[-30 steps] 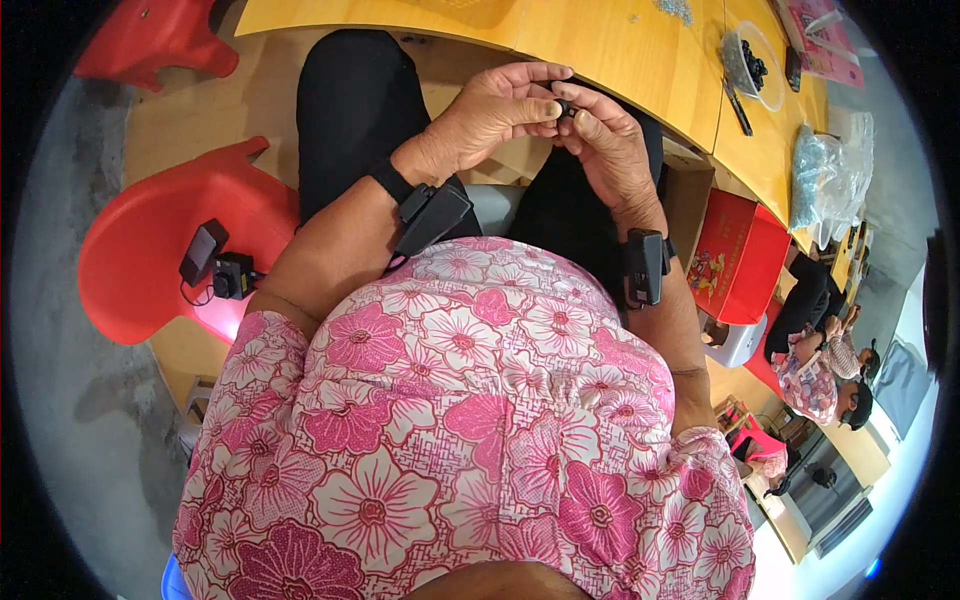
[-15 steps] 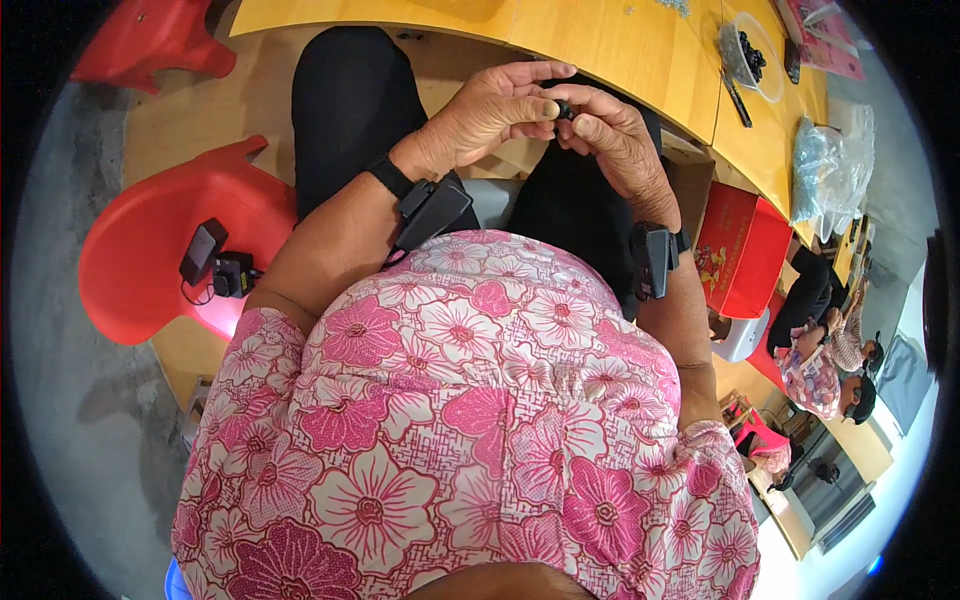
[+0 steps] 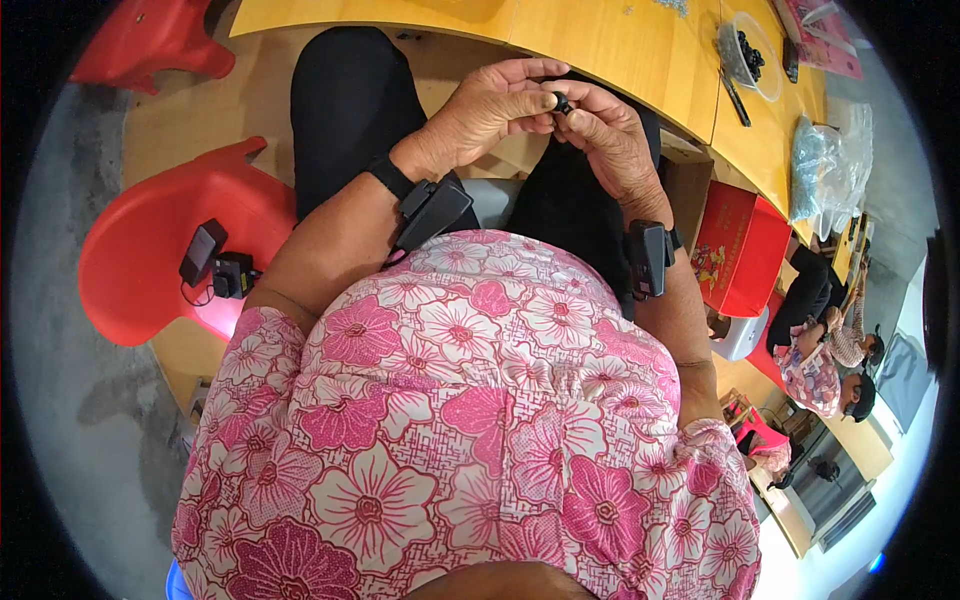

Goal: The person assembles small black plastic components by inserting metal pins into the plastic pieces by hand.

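Note:
A small round black part (image 3: 562,103) is pinched between my two hands, over my lap and close to the table's near edge. My left hand (image 3: 500,104) holds it from the left with thumb and forefinger. From the other side, the fingertips of my right hand (image 3: 604,132) close on the same part. The fingers cover much of it, so its exact kind cannot be made out. Both wrists carry black strapped devices.
The yellow table (image 3: 610,45) lies just beyond my hands. On it are a clear bowl (image 3: 735,62) of black parts, a black pen (image 3: 737,100) and plastic bags (image 3: 832,160). A red box (image 3: 740,248) stands right; a red chair (image 3: 150,240) is left. Other people sit far right.
The black part has turned slightly between my fingertips and shows more of its round side. My right hand and wrist have shifted a little to the left.

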Demonstrator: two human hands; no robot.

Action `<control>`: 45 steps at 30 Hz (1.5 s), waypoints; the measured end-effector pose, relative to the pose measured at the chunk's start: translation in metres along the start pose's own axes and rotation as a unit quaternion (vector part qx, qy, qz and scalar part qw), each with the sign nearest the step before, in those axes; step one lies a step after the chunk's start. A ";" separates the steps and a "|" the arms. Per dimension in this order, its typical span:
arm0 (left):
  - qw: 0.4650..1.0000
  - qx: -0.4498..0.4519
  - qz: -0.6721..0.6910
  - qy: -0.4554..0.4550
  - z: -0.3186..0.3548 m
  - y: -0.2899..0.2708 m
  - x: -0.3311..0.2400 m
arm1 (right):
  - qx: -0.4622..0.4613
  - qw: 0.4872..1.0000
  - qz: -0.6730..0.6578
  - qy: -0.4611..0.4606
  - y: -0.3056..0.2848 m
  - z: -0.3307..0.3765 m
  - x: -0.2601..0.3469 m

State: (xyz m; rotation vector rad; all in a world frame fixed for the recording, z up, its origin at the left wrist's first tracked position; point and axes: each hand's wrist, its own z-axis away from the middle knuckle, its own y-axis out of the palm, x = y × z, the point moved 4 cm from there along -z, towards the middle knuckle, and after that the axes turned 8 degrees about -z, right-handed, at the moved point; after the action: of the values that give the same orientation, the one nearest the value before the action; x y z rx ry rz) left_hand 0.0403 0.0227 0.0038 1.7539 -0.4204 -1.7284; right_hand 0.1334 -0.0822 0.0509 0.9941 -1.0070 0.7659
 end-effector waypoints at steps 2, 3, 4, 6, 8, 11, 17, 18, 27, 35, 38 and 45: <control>1.000 -0.010 -0.005 0.006 -0.001 0.002 -0.002 | -0.004 1.000 0.006 -0.006 0.000 0.000 0.000; 1.000 -0.018 -0.011 0.011 -0.001 0.003 -0.003 | 0.004 1.000 0.025 -0.007 0.001 0.001 0.003; 1.000 -0.019 -0.011 0.011 -0.001 0.001 -0.003 | 0.011 0.999 0.044 -0.009 0.001 0.001 0.005; 1.000 0.029 -0.009 -0.006 -0.001 0.001 -0.002 | 0.012 0.998 0.065 -0.003 -0.002 0.002 0.005; 1.000 0.008 -0.016 -0.001 -0.001 0.003 -0.002 | 0.013 0.996 0.087 0.002 -0.003 0.002 0.005; 1.000 -0.013 -0.020 0.003 0.000 0.004 -0.002 | 0.029 0.995 0.090 -0.011 -0.003 0.002 0.006; 0.999 -0.013 -0.046 0.013 0.000 0.004 0.001 | 0.001 0.999 0.049 -0.005 -0.004 0.003 0.000; 0.998 -0.014 -0.062 0.020 0.000 0.004 0.001 | -0.005 0.999 0.051 -0.010 -0.003 0.003 -0.001; 0.965 0.030 -0.241 0.103 -0.001 0.012 -0.007 | -0.048 0.996 0.079 -0.012 -0.004 0.008 -0.001; 0.960 0.013 -0.261 0.099 -0.002 0.014 -0.002 | -0.035 0.993 0.089 -0.075 -0.001 0.004 -0.011; 0.952 0.002 -0.292 0.096 -0.002 0.013 -0.002 | -0.052 0.994 0.060 -0.071 -0.002 0.004 -0.015; 0.977 -0.026 -0.203 0.062 0.002 0.009 -0.008 | -0.022 0.985 -0.171 -0.015 -0.001 0.000 -0.015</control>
State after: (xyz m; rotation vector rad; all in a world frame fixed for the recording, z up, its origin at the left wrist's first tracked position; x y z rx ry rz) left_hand 0.0395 0.0201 0.0156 1.9972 0.0448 -1.8665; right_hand 0.1289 -0.0840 0.0363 1.1069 -0.8449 0.4449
